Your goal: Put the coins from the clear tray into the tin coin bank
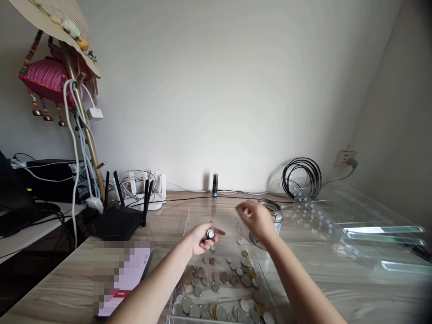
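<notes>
My left hand (pixel 201 237) hovers over a clear plastic tray (pixel 187 219), fingers curled round a small stack of silver coins (pixel 209 234). Several loose coins (pixel 219 288), silver and brass, lie scattered in the tray below both forearms. My right hand (pixel 254 217) is raised beside the mouth of a glass jar (pixel 275 215), fingertips pinched together; whatever they hold is too small to make out. The jar stands just right of the tray, partly hidden by that hand.
A black router (pixel 118 216) with antennas sits at the left on the wooden table (pixel 337 279), with a pink booklet (pixel 126 276) in front of it. Stacked clear acrylic trays (pixel 354 225) lie at the right. A coiled black cable (pixel 302 175) and a small dark bottle (pixel 215 184) stand by the wall.
</notes>
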`<control>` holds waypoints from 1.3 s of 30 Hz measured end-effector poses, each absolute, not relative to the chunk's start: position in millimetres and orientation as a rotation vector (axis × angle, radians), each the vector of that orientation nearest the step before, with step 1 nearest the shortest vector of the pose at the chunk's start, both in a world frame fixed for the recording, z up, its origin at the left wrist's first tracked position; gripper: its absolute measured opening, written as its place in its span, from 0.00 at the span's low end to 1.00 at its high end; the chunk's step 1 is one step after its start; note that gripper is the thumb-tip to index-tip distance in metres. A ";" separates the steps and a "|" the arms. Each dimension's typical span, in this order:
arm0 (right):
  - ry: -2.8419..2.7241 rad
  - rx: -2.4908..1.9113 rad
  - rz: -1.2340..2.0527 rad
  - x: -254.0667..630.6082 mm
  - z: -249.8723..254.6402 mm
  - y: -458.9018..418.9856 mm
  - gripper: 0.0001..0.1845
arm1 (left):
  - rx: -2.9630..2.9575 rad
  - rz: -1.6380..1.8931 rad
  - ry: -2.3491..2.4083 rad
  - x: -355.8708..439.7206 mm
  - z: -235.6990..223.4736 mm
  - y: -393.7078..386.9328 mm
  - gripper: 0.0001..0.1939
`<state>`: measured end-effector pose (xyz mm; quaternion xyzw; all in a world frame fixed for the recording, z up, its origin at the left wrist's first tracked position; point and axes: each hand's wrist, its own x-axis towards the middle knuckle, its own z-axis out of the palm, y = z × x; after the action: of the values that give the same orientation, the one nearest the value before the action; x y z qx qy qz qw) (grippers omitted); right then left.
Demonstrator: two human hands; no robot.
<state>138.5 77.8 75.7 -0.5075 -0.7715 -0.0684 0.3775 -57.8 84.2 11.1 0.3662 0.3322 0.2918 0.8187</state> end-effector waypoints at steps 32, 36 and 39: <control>-1.689 -1.461 -0.285 147.1 79.8 87.5 0.13 | 0.695 0.686 0.813 -56.5 10.8 82.6 0.11; -1.537 -1.847 -0.276 198.8 92.7 104.7 0.11 | 0.806 0.692 0.822 -54.7 13.9 77.4 0.11; -1.587 -1.923 -0.147 213.2 90.3 111.4 0.10 | 0.875 0.693 0.837 -53.4 15.5 75.4 0.08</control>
<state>213.2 111.4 90.3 -0.7305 -0.6027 -0.0556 0.3164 -53.4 75.4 15.5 0.4029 0.3853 0.3191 0.7664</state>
